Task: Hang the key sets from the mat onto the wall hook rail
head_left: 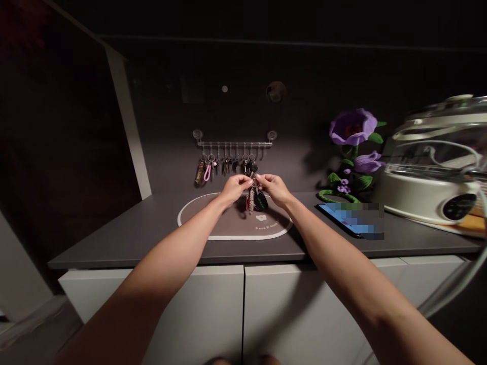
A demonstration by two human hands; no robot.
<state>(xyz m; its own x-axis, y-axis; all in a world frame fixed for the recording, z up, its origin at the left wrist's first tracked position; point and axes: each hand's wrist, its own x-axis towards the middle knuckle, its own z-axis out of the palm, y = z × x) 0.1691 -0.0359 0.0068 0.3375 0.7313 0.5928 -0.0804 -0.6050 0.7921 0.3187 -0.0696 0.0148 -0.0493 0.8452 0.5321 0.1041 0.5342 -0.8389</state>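
Well, my left grip point(234, 189) and right grip point(276, 188) look pinched on the top of the key bunch point(251, 201), neither clearly nearer. From there its long axis hangs down, below and in front of the rail point(236, 145), toward the rail's right end.

Dark gray countertop point(129, 230) with brown oval mat point(228, 220) and, right of the mat, blue-screened device point(340, 218), purple flowers point(353, 126), cream appliance point(414, 195).
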